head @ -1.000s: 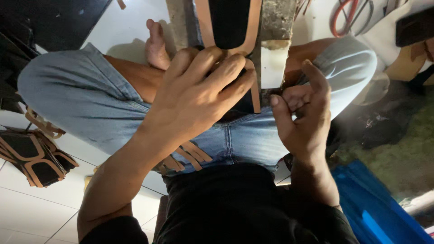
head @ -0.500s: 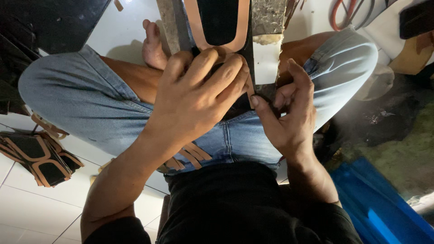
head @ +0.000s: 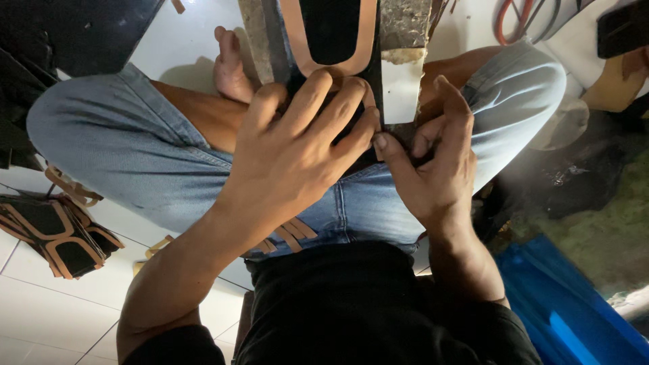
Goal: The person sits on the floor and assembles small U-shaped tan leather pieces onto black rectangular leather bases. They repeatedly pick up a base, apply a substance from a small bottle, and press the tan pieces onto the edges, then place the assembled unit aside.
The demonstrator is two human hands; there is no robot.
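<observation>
I sit cross-legged on a white tiled floor in light blue jeans. A black sole-shaped piece with a tan border strip lies on a stone block in front of my lap. My left hand lies flat over the near end of this piece, fingers spread and pressing on it. My right hand is beside it, thumb against the piece's right edge and fingers curled on that edge. The near end of the piece is hidden under my hands.
A stack of similar black pieces with tan borders lies on the floor at left. Loose tan strips rest on my thigh. A blue object is at lower right, red-handled tools at upper right, a dark sheet at upper left.
My right hand has moved left from an open pose to the piece's edge. The left hand has slid a little further up over the piece.
</observation>
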